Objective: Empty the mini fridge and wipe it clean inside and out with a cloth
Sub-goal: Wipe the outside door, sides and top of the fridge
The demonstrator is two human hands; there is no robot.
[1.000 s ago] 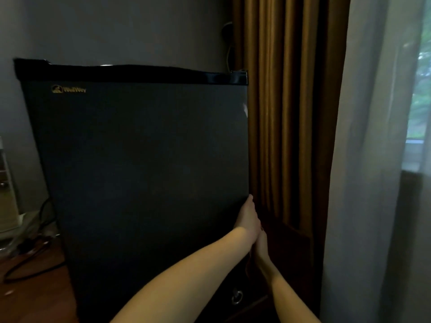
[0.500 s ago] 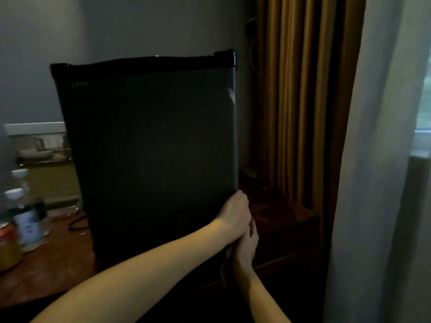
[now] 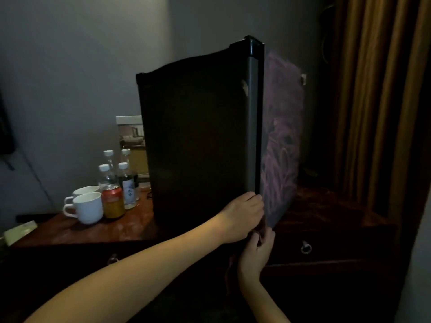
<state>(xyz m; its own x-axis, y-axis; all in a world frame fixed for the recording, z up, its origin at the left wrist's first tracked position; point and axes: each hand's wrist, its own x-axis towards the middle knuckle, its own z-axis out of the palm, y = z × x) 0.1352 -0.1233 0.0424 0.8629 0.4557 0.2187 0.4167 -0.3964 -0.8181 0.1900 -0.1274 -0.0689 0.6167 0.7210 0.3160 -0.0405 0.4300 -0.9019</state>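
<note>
- A person is working at a black mini fridge (image 3: pixel 198 136), which is standing upright on a dark reddish wooden surface (image 3: pixel 116 227) in a dim room, its door facing the camera.
- The left hand (image 3: pixel 242 217) is gripping the lower right corner of the fridge door, with the fingers curling round the door's edge.
- The right hand (image 3: pixel 256 252) is reaching up just beneath the left, its fingers bending in and pinching what appears to be a dark cloth (image 3: pixel 261 226) at the fridge's bottom corner. The light is too low to show the cloth's full shape.
- The two hands are sitting one above the other, nearly touching.
- The fridge's right side panel (image 3: pixel 282 136) is showing faint purple, scribble-like marks. Whether the door is fully closed or slightly ajar cannot be told.
- To the left of the fridge, two white cups (image 3: pixel 88 208) are standing side by side on the surface, with a red and orange can (image 3: pixel 113 201) just beside them.
- Four clear bottles (image 3: pixel 127 183) with white caps are clustering behind the can, close to the fridge's left side.
- A small framed picture (image 3: pixel 130 134) is leaning against the grey wall behind the bottles, partly hidden by the fridge.
- A metal ring pull (image 3: pixel 306 248) is hanging on the drawer front below the surface, to the right of the hands.
- A brown-gold curtain (image 3: pixel 373 101) is hanging in folds along the right of the scene.
</note>
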